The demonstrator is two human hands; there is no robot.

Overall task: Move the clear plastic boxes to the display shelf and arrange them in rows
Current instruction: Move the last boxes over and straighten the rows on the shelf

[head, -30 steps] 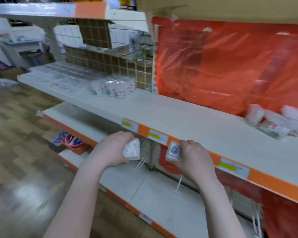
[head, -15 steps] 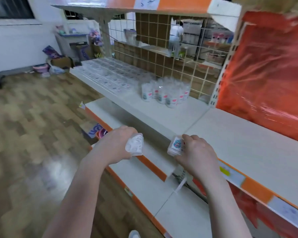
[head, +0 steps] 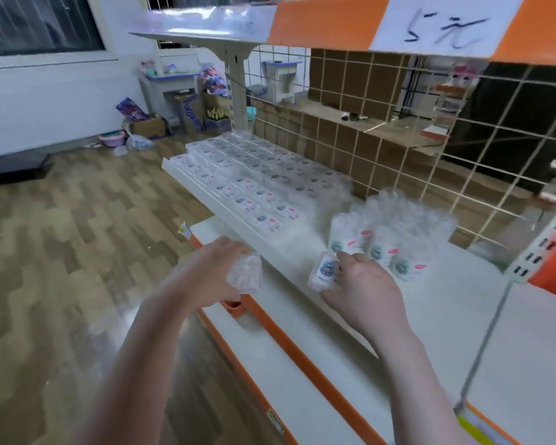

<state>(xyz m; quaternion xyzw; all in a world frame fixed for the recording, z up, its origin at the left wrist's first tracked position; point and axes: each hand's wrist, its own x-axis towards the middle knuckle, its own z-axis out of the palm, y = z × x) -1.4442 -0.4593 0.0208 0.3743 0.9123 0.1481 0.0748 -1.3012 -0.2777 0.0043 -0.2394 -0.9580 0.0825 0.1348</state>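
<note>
A clear box [head: 244, 273] is being gripped by the left hand [head: 206, 271]. A sticker box [head: 326, 273] is being pinched by the right hand [head: 363, 290] over the shelf [head: 463, 303].

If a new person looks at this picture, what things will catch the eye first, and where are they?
First come the two hands low in the middle: the left hand grips a clear plastic box, and the right hand holds a labelled box at the white shelf's front edge. Behind them, flat rows of boxes fill the shelf's left part, with a cluster of upright boxes to their right.
</note>
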